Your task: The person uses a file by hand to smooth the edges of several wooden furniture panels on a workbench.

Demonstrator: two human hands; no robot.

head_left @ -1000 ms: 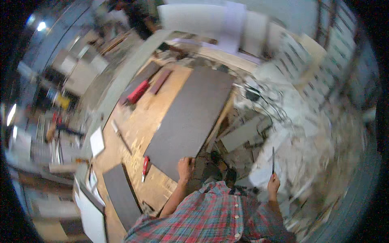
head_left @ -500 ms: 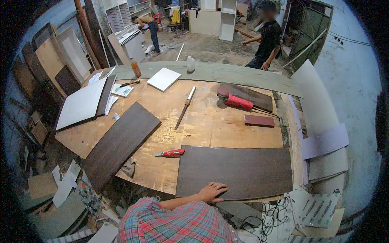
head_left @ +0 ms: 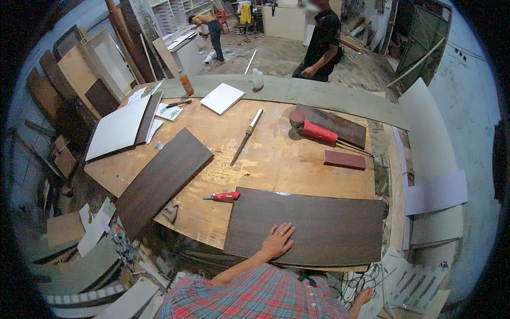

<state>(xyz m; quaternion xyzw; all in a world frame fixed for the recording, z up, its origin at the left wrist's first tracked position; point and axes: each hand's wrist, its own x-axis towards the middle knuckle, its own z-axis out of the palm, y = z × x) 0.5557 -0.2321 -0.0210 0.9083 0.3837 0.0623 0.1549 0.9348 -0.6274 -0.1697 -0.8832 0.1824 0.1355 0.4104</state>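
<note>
Left hand: the left hand (head_left: 277, 242) lies flat with fingers spread on the near edge of the dark brown panel (head_left: 313, 226), pressing down, not gripping anything.

Right hand: only a bit of the right hand (head_left: 364, 296) shows at the bottom edge, down below the bench near the white offcuts (head_left: 419, 282); I can't tell whether it's open or holding something.

Panel: it lies flat on the plywood bench (head_left: 265, 154), long side running across in front of the person, near edge hanging a little over the bench edge.

Nearby: a red utility knife (head_left: 223, 196) sits just beside the panel's far left corner. A second dark board (head_left: 162, 178) lies angled off to the left, well apart.

Further back: chisel (head_left: 246, 136), red power tool (head_left: 313, 130), small reddish block (head_left: 345, 159) (all out of easy reach).

Doing it well: my guess is it pays to keep the palm weight even and flat so the overhanging edge doesn't tip or slide, and to keep fingers clear of the edge.

Others: a person in a black shirt (head_left: 321, 45) stands beyond the bench.
</note>
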